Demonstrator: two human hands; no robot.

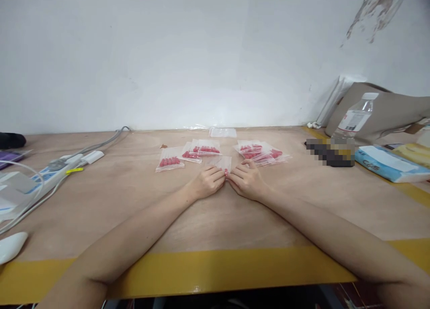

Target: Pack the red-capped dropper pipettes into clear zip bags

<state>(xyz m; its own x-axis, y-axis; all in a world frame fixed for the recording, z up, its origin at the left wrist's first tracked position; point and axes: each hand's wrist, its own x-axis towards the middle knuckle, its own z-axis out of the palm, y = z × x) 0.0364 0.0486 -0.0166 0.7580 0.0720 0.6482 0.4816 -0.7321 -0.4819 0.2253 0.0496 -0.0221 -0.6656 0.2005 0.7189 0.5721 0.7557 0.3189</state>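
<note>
My left hand (210,182) and my right hand (247,180) meet at the middle of the table, fingers closed on the near edge of a small clear plastic bag (221,161). A bit of red shows in this bag between my fingertips; the rest of its contents is covered by my hands. To the left lies a clear bag of red pieces (170,161), with several similar bags overlapping just beyond it. Past my right hand is a pile of bags with red pieces (251,149). Flat clear bags (223,132) lie near the wall.
On the left are a power strip (50,174) with cables and a white computer mouse (12,247). The right side holds a blurred dark object (331,153), a blue tissue pack (391,164), a plastic bottle (356,116) and a grey bag (394,104). Yellow tape (208,271) runs along the front edge.
</note>
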